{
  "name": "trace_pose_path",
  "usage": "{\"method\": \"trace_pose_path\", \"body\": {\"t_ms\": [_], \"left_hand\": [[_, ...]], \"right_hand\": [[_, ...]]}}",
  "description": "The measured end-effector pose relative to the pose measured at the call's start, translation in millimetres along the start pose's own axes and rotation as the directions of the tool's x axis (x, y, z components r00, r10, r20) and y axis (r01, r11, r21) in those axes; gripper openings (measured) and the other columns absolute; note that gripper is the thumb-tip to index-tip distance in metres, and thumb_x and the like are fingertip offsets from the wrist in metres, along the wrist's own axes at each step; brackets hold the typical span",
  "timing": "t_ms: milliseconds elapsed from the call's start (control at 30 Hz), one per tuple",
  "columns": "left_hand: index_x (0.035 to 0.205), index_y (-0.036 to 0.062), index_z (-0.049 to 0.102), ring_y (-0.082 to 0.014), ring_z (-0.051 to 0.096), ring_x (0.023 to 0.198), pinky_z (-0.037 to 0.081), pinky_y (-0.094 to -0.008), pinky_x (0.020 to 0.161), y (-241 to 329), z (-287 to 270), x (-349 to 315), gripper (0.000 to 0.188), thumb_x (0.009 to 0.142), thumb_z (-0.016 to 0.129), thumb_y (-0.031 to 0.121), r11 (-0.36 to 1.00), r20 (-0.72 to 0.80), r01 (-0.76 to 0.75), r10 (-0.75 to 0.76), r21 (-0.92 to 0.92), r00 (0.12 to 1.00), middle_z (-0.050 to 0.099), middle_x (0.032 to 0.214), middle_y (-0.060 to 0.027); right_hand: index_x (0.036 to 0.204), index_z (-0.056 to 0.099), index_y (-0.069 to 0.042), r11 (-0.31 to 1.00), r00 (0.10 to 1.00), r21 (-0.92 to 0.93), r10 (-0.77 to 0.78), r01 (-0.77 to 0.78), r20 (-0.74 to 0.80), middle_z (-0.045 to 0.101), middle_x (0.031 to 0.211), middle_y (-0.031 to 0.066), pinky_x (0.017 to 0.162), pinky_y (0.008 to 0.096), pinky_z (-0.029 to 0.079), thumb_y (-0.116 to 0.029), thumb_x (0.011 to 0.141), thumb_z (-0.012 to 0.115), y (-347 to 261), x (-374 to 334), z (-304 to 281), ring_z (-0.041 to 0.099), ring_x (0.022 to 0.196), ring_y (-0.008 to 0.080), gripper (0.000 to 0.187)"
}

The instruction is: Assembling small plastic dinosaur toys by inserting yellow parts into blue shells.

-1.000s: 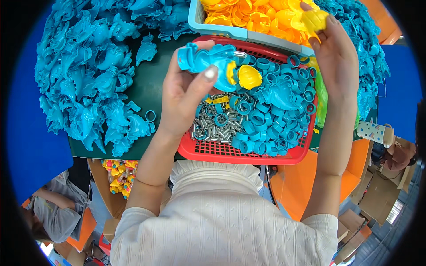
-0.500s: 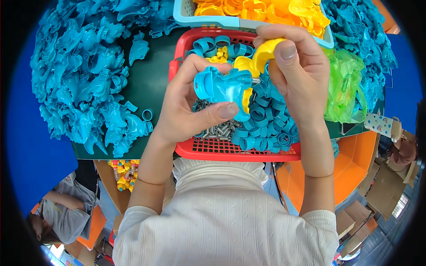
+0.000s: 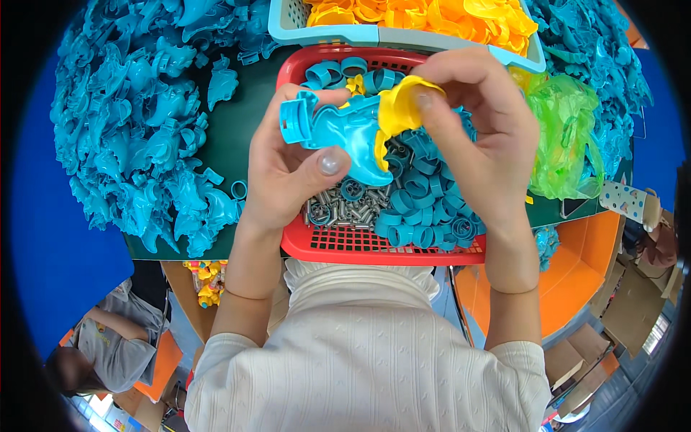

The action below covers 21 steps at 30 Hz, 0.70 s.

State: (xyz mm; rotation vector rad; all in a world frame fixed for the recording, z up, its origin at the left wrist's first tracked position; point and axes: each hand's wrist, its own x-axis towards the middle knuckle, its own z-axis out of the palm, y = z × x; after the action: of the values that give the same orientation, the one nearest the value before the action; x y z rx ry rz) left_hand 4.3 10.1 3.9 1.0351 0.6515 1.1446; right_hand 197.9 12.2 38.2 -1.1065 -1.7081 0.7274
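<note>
Between my hands, above a red basket [image 3: 306, 245], is a curved blue plastic shell part [image 3: 349, 133]. My left hand [image 3: 281, 169] is closed around it, thumb pressed on its lower side. A yellow curved plastic piece [image 3: 400, 104] sits against the blue part's right end, pinched by the thumb and fingers of my right hand [image 3: 484, 126]. Another yellow edge shows along the blue part's lower right. Inside the basket lie many blue rings [image 3: 421, 191], small silver metal pins [image 3: 353, 209] and a few yellow pieces [image 3: 355, 84], partly hidden by my hands.
A large heap of blue shell parts [image 3: 133, 122] covers the table's left, another heap [image 3: 601, 79] the far right. Behind the red basket stands a light-blue basket [image 3: 403, 37] of yellow-orange pieces. A green plastic bag [image 3: 565, 133] lies at right. A seated person [image 3: 119, 335] is at lower left.
The yellow piece in my right hand has come down and left onto the blue part's right end. My left hand has shifted slightly left, turning the blue part.
</note>
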Motion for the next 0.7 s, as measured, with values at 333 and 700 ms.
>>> {"method": "trace_pose_path", "body": {"t_ms": [333,700], "left_hand": [[0.108,0.0026,0.046,-0.0092,0.053,0.09,0.046,-0.0233,0.076,-1,7,-3,0.046,0.074,0.073,0.016,0.999,0.051,0.016,-0.019,0.045,0.999,0.052,0.098,-0.0025],[0.111,0.0012,0.046,-0.009,0.052,0.088,0.046,-0.0235,0.077,-2,3,-6,0.045,0.076,0.071,0.017,1.0,0.046,0.02,-0.02,-0.005,0.999,0.053,0.099,-0.0026]], "right_hand": [[0.084,0.051,-0.002,0.989,0.991,-0.085,-0.127,0.123,-0.045,0.053,0.085,0.0071,0.066,0.0227,0.044,0.007,0.073,0.062,1,-1,21,0.054,0.079,0.0119,0.017],[0.078,0.051,-0.002,0.903,0.911,-0.227,-0.397,0.366,-0.111,0.054,0.08,0.0092,0.062,0.0253,0.043,0.008,0.067,0.065,7,-2,26,0.054,0.071,0.018,0.021]]}}
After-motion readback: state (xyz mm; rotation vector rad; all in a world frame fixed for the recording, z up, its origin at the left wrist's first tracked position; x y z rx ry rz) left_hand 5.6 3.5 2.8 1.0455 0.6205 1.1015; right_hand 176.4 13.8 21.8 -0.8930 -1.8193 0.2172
